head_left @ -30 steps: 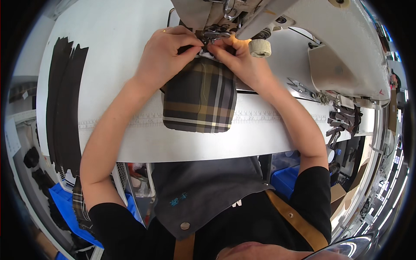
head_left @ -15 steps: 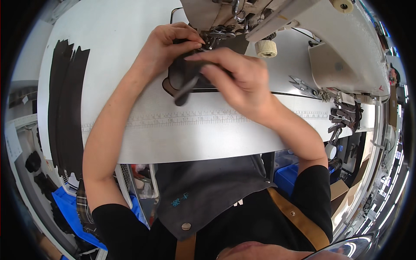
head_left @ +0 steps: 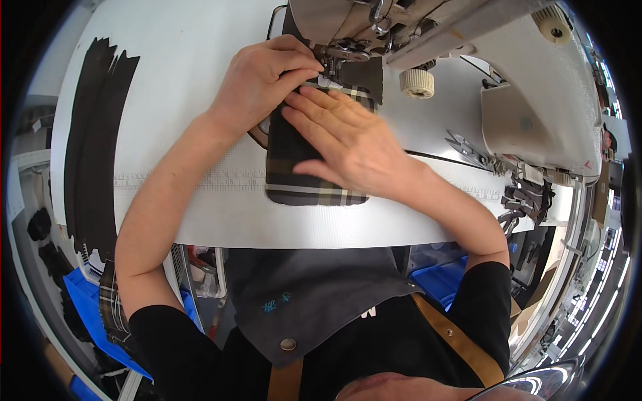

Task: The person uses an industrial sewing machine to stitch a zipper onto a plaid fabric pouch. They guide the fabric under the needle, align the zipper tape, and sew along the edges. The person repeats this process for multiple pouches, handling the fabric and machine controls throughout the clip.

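Note:
A dark plaid fabric piece [head_left: 286,182] lies flat under the sewing machine [head_left: 328,25], its pale-striped edge toward me. My left hand [head_left: 262,77] is closed in a pinch at the fabric's far edge, right beside the presser foot [head_left: 332,67]. The exact spot between those fingertips is partly hidden. My right hand [head_left: 351,139] rests palm down on the fabric, fingers stretched out and thumb apart, slightly blurred. Beyond it, a plain dark fabric piece [head_left: 366,75] lies to the right of the presser foot.
Long dark fabric strips [head_left: 97,147] lie at the left of the white table [head_left: 200,227]. Thread snips [head_left: 465,147] lie to the right, by the machine's base. Dark scraps [head_left: 525,197] hang together at the right edge. A blue bin [head_left: 438,281] sits below the table.
The fabric now lies unfolded toward me, showing its plaid side. My right hand has gone from a blurred grip on a dark flap to lying flat. My left hand still pinches by the presser foot.

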Demonstrator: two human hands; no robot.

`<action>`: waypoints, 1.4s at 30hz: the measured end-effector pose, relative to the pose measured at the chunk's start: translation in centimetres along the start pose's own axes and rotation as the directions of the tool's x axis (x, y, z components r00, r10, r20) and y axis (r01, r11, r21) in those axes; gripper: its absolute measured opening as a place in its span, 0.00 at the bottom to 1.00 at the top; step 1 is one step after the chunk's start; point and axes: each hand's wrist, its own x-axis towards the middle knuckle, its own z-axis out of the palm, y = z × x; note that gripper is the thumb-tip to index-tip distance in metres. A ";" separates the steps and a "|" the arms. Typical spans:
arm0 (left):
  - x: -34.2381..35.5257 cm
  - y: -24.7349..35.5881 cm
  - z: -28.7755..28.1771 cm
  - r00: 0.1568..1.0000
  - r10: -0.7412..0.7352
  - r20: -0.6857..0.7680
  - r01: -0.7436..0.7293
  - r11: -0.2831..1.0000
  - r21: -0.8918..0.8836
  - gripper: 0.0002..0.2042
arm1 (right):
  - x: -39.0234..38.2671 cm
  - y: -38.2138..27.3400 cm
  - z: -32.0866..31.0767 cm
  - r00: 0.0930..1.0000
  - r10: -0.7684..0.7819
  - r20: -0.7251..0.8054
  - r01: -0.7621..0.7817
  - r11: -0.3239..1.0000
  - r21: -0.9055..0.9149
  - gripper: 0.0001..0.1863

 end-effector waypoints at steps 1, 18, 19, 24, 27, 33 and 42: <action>0.1 0.1 0.0 1.000 0.002 0.012 -0.002 1.000 -0.010 0.07 | 0.1 0.0 0.4 1.000 0.019 -0.001 -0.019 1.000 -0.002 0.34; -0.6 -0.9 0.6 0.921 0.389 -0.008 -0.368 0.877 0.310 0.08 | -1.8 3.9 -0.5 0.970 0.222 -0.097 -0.226 0.974 -0.028 0.25; -0.6 -0.9 0.6 0.925 0.381 -0.008 -0.363 0.886 0.290 0.08 | -1.9 3.9 -0.6 0.972 0.216 -0.095 -0.221 0.974 -0.051 0.25; -0.4 -0.8 0.3 0.929 0.370 0.013 -0.357 0.887 0.293 0.08 | -1.8 4.2 -0.7 0.979 0.180 -0.098 -0.189 0.977 -0.099 0.26; -0.4 -0.9 0.3 0.929 0.370 0.005 -0.356 0.890 0.285 0.08 | -1.7 4.1 -0.7 0.979 0.170 -0.112 -0.183 0.977 -0.113 0.25; 0.5 -1.4 0.3 0.921 0.389 -0.006 -0.372 0.884 0.284 0.09 | -1.2 4.8 -0.8 0.976 0.156 -0.155 -0.179 0.973 -0.148 0.23; 0.5 -1.6 0.4 0.925 0.380 -0.005 -0.364 0.889 0.279 0.08 | -1.2 5.3 -0.3 0.962 0.207 -0.180 -0.219 0.975 -0.050 0.20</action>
